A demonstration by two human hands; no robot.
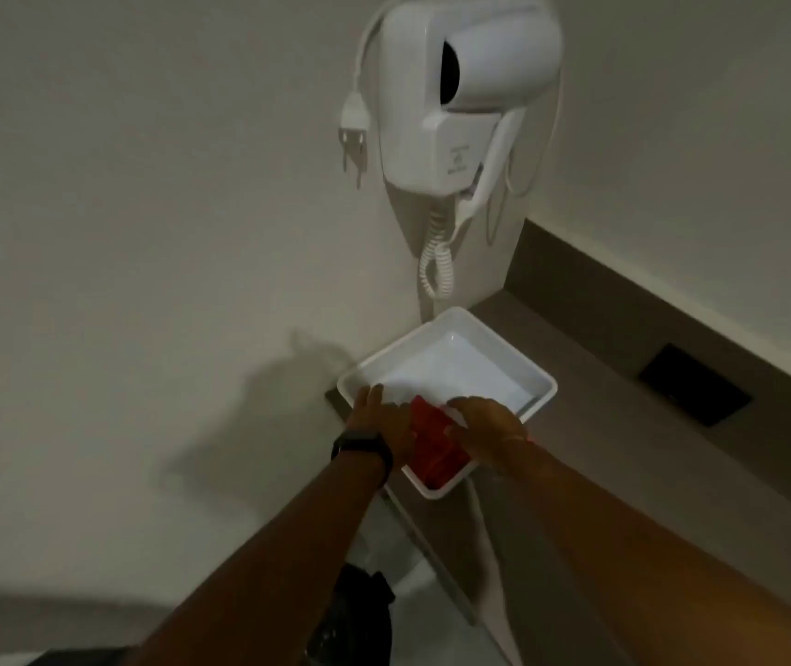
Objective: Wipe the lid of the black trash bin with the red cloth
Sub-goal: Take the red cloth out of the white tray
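Observation:
The red cloth (434, 449) lies folded in the near corner of a white square tray (540, 377) on the counter's left end. My left hand (383, 420), with a dark watch on the wrist, touches the cloth's left edge, fingers spread over the tray rim. On the cloth's right side my right hand (489, 427) has its fingers curled on the fabric. The black trash bin (359, 617) stands on the floor below the counter, between my forearms. My left arm hides part of it, and its lid cannot be made out.
A white wall-mounted hair dryer (460, 93) hangs above the tray, with a coiled cord (436, 266) and a loose plug (354, 132) dangling. The brown counter (624, 425) runs to the right along a backsplash with a dark outlet plate (693, 384).

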